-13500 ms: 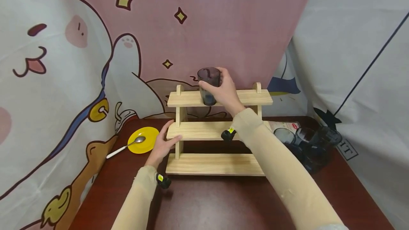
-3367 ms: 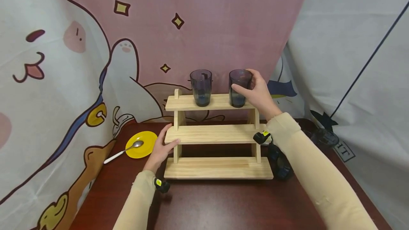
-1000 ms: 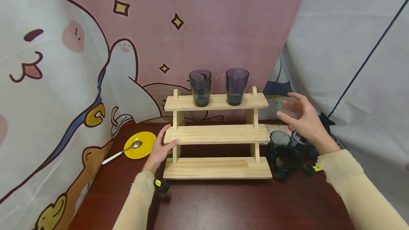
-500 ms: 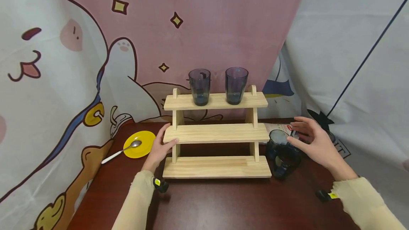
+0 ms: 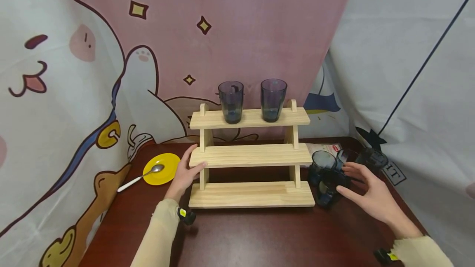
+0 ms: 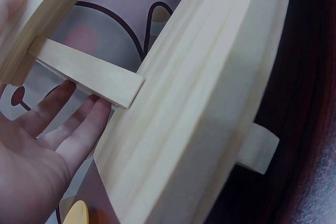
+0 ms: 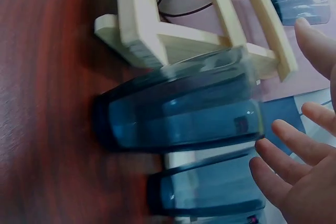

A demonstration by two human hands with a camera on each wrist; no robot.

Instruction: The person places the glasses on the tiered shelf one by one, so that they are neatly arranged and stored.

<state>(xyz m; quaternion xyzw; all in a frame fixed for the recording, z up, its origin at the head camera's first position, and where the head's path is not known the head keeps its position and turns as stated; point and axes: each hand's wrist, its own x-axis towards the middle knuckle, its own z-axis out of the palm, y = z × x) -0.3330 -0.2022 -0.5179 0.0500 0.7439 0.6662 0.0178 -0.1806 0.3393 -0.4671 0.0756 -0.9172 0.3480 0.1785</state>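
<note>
My left hand (image 5: 183,176) grips the left end of the middle board of a three-tier wooden display rack (image 5: 250,155). In the left wrist view, the fingers (image 6: 86,124) reach behind the rack's upright. Two dark blue-purple glass tumblers, a left one (image 5: 231,102) and a right one (image 5: 273,100), stand upright on the top board. My right hand (image 5: 371,195) is spread beside a group of similar tumblers right of the rack, nearest to the front one (image 5: 326,193). The right wrist view shows its fingertips right at the rim of that tumbler (image 7: 184,108), with nothing in the hand.
A yellow plate (image 5: 159,176) with a white-handled spoon (image 5: 135,182) across it lies left of the rack. Behind the tumblers lies a printed paper (image 5: 323,148). Patterned cloth hangs behind and along both sides of the dark red-brown table (image 5: 245,238).
Earlier, my right hand set two tumblers on the top board and let go of them. Since then it has moved right and down to the tumbler group. The left hand keeps its grip.
</note>
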